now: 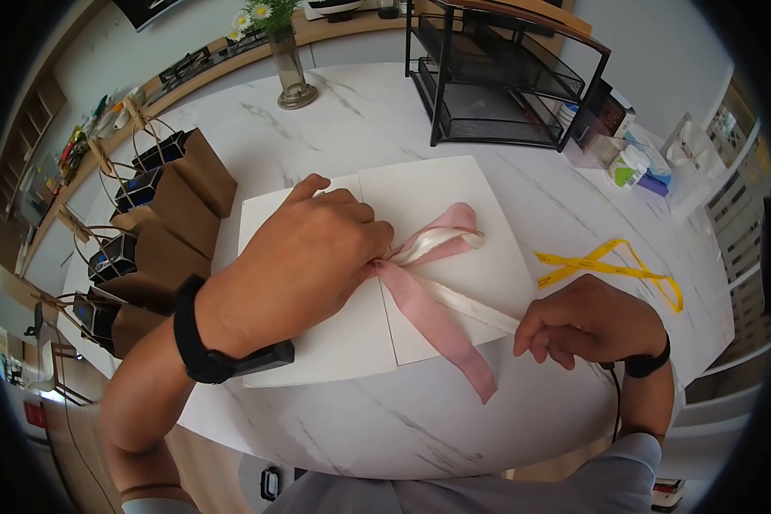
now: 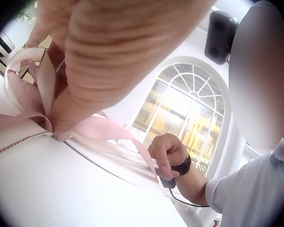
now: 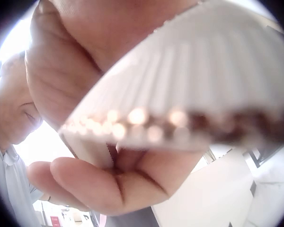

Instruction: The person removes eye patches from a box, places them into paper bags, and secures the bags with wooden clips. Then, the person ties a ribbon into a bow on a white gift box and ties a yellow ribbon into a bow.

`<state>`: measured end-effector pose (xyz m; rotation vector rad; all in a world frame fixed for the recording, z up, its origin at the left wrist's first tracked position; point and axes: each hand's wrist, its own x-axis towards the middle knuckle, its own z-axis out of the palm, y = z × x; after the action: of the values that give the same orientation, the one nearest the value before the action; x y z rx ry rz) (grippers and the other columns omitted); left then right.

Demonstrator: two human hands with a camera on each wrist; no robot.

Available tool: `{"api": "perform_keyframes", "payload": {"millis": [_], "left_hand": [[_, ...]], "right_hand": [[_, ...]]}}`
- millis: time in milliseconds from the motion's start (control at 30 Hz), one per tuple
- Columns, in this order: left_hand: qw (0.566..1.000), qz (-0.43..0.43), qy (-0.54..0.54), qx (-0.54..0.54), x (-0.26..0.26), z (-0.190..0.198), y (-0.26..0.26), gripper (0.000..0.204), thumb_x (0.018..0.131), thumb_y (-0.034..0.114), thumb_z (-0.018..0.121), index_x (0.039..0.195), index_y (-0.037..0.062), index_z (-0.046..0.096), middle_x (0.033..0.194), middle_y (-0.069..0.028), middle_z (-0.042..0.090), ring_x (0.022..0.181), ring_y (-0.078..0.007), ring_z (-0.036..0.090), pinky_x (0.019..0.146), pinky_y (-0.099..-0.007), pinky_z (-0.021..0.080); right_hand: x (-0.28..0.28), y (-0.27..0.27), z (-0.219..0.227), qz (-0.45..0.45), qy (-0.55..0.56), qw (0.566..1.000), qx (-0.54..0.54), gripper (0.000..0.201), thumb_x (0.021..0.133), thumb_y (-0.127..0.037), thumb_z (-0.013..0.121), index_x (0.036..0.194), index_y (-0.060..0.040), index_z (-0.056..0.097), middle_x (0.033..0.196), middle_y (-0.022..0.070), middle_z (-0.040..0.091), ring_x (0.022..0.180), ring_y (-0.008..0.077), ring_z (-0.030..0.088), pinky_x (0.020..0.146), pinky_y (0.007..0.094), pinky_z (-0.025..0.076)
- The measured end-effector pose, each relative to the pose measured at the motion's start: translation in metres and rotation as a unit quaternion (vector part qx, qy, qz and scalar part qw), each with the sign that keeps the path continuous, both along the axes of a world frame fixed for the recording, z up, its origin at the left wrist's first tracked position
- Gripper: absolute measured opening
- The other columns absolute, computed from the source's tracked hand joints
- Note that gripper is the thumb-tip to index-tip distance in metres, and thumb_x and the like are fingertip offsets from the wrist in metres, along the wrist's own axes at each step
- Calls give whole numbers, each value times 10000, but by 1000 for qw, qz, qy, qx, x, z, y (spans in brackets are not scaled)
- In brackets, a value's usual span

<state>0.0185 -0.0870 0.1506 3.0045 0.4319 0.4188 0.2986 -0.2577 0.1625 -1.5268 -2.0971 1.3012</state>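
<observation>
near the body, the right hand [image 1: 587, 321] is low, its fingers curled, and holds the end of the white ribbon [image 1: 467, 307]. a little farther, the left hand [image 1: 308, 244] arches over the box [image 1: 351, 330], fingers bent, and pinches the knot [image 2: 45, 122]; the pink ribbon [image 1: 433, 321] lies between the hands. it seems the bow is being tightened; the next move probably calls for a steady left pinch and an even right pull. beyond the right hand, a yellow ribbon [image 1: 587, 260] lies on the desk [image 1: 368, 420].

a white, bead-edged ribbon [image 3: 199, 75] arcs blurred across the view, gripped in the curled fingers [image 3: 87, 185] of the right hand [image 3: 68, 87]. a white box [image 3: 208, 191] shows at lower right, a pale collared shirt [image 3: 9, 187] at far left.
</observation>
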Motion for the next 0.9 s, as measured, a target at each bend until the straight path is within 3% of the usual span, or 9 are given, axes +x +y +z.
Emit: {"api": "perform_keyframes", "payload": {"millis": [133,200,333,433,500,600,833,900], "left_hand": [[1000,6,-3,-19,-5,2,2,175,765,57,799,901,52,688,885,-75,670,928,-288,637,985,-449,446],[995,2,12,-101,-7,5,7,200,768,66,810,933,46,699,918,-80,674,977,-302,620,987,-436,446],[996,-11,-11,-92,-13,2,10,252,756,66,829,977,40,711,944,-94,675,1020,-315,604,984,-430,451],[998,-18,-63,-24,-16,8,13,287,744,71,845,997,36,715,971,-104,673,1056,-315,588,967,-423,465],[991,30,-67,-109,-23,18,15,278,742,63,847,986,33,718,993,-114,667,1075,-320,587,959,-422,476],[989,1,-55,-139,-21,17,17,256,743,52,842,967,26,721,1001,-108,665,1085,-320,583,950,-420,485],[998,-17,-3,-57,-3,4,7,219,754,41,827,949,21,728,1006,-100,667,1122,-322,579,954,-421,495],[996,-26,-38,-72,-10,2,14,313,745,40,832,1035,35,715,1075,-117,661,1153,-332,580,987,-413,488]], "right_hand": [[-3,1,0,2,-6,1000,4,295,865,67,519,1072,-88,659,779,3,682,585,117,658,571,268,506],[-6,1,2,-14,-18,1000,6,218,926,22,526,1065,-84,657,772,-2,691,576,116,665,573,260,508],[-10,2,0,-27,-6,1000,9,154,973,-31,538,1060,-77,656,764,-7,696,568,112,668,567,251,509],[-5,1,-3,-24,9,999,28,143,975,-39,547,1062,-69,656,758,-8,694,566,108,669,552,246,509],[-4,0,-5,-20,15,999,35,130,986,-54,552,1057,-67,660,737,-7,687,556,105,663,532,246,502],[-6,1,-4,-29,22,999,38,127,994,-60,553,1053,-65,665,709,-6,677,541,104,652,519,248,497],[-11,3,-1,-44,27,997,50,100,1001,-67,579,1041,-55,669,687,4,667,517,105,634,505,251,487],[-9,2,-2,-56,17,997,48,85,1001,-72,595,1036,-57,671,686,5,667,517,105,633,505,252,485]]}}
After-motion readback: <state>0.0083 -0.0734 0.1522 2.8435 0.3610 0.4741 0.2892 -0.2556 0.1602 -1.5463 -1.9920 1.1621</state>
